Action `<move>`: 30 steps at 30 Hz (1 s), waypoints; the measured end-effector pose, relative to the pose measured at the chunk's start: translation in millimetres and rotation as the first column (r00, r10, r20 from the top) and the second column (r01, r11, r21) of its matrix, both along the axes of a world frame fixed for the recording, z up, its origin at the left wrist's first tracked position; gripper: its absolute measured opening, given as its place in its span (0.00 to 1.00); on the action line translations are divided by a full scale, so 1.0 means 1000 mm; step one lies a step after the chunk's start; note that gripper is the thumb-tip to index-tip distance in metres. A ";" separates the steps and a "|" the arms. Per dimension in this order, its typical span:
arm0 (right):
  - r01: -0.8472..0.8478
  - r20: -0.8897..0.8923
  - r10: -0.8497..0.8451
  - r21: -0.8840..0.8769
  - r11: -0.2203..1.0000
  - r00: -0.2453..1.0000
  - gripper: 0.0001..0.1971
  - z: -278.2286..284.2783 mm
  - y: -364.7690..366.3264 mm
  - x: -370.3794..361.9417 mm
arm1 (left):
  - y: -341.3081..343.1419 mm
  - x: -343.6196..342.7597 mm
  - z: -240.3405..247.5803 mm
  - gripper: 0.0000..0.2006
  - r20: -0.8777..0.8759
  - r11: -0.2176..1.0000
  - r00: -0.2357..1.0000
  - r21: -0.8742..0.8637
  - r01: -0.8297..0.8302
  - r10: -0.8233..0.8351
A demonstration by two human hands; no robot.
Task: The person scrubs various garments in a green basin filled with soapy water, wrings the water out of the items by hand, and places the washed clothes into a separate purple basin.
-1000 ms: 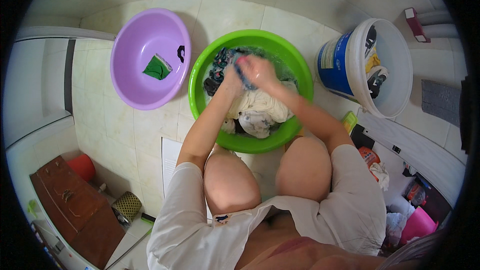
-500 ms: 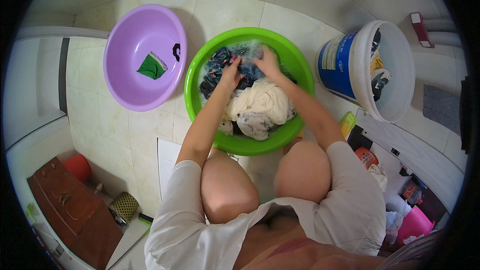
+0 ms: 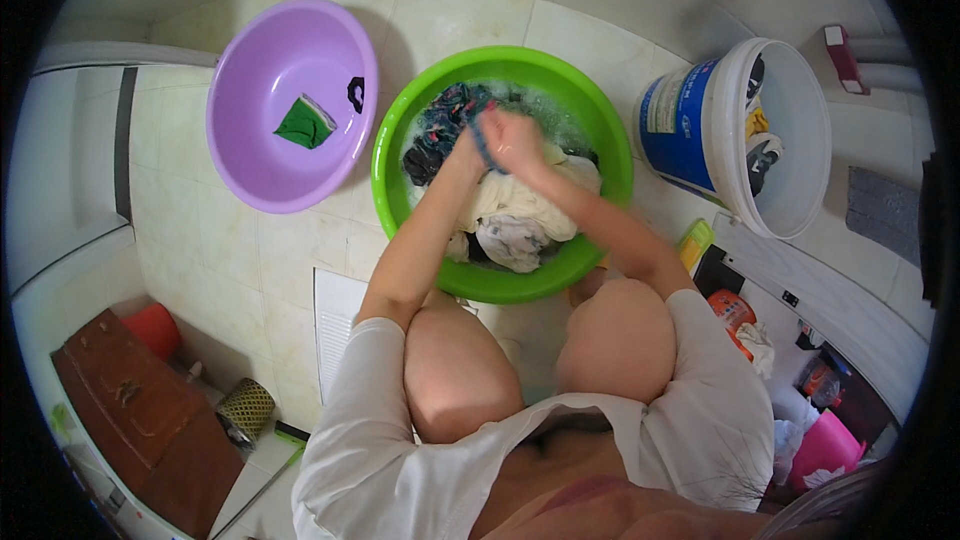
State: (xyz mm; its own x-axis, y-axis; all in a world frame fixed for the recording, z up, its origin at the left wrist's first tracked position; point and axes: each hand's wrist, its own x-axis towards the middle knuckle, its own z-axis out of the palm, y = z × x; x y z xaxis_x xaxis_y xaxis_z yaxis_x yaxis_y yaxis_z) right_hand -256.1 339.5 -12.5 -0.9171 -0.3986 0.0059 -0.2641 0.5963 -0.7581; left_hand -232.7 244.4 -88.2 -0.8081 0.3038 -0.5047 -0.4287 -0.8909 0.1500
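A green basin (image 3: 622, 170) holds soapy water and wet laundry. Over its middle my two hands meet, pressed close together around a bunched part of a dark patterned garment (image 3: 447, 118). The fingers of my right hand (image 3: 516, 143) are closed on the cloth. My left hand (image 3: 470, 154) grips it from the other side, its fingers partly hidden by the cloth and the right hand. Just below the hands lies a cream garment (image 3: 545, 198), with a whitish, grey-marked cloth (image 3: 512, 242) at the near side. Suds float on the water at the far right.
Left of the green basin stands a purple basin (image 3: 240, 155) with a green scrubbing cloth (image 3: 305, 124) and a black hair tie (image 3: 355, 94). At the right, a white-and-blue bucket (image 3: 685, 130) holds shoes. A washboard-like white panel (image 3: 335, 325) lies near my left knee.
My hands have come together from being apart, the right moving left and nearer to me. Part of the dark garment is now bunched between them.
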 end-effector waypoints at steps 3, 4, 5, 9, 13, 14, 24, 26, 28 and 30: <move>-0.070 -0.022 0.068 -0.065 0.995 0.997 0.16 0.029 -0.015 0.021 | -0.004 0.013 -0.017 0.11 -0.335 0.916 0.863 0.276 -0.293 0.377; 0.072 0.016 -0.072 0.035 0.997 0.997 0.18 -0.004 0.003 0.002 | -0.002 0.002 -0.011 0.11 0.082 0.981 0.985 0.106 -0.163 0.155; 0.102 0.029 -0.110 0.220 0.970 0.993 0.19 -0.027 0.020 -0.018 | 0.009 -0.009 0.001 0.11 0.140 0.950 0.983 -0.305 -0.072 0.120; 0.258 -0.041 -0.256 0.271 0.927 0.966 0.14 -0.075 0.052 -0.035 | -0.005 -0.006 0.018 0.25 0.386 0.589 0.913 -0.772 0.239 0.134; 0.082 -0.135 -0.013 0.512 0.855 0.991 0.14 -0.121 0.073 -0.044 | -0.009 -0.007 -0.004 0.26 0.376 0.421 0.925 -0.847 0.325 0.044; 0.002 -0.128 0.092 0.588 0.809 0.987 0.16 -0.132 0.096 -0.058 | 0.009 -0.018 0.004 0.26 0.362 0.431 0.932 -0.843 0.321 0.015; -0.369 -0.130 0.348 -0.218 0.903 0.929 0.10 0.056 -0.013 0.023 | -0.005 0.009 0.044 0.14 0.059 0.976 0.977 0.062 -0.208 0.204; -0.331 -0.244 0.294 -0.131 0.934 0.924 0.09 0.026 -0.003 0.004 | -0.001 -0.002 0.033 0.14 0.094 0.991 0.987 0.026 -0.132 0.129; -0.018 -0.064 0.018 -0.003 1.000 0.998 0.12 0.002 0.005 -0.023 | 0.000 -0.004 0.024 0.15 0.143 0.998 0.988 -0.014 -0.064 0.065; 0.055 0.193 -0.089 0.173 0.983 0.977 0.13 -0.015 0.028 -0.050 | 0.024 -0.012 0.028 0.17 0.307 0.989 0.951 -0.145 0.003 0.042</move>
State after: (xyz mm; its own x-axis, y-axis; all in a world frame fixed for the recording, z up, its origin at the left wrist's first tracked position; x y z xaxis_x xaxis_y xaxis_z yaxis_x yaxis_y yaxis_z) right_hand -306.6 367.9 -28.0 -0.9194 -0.3116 -0.2400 -0.0700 0.7301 -0.6797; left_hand -244.9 268.1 -60.0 -0.6109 0.1968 -0.7669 -0.4571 -0.8785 0.1387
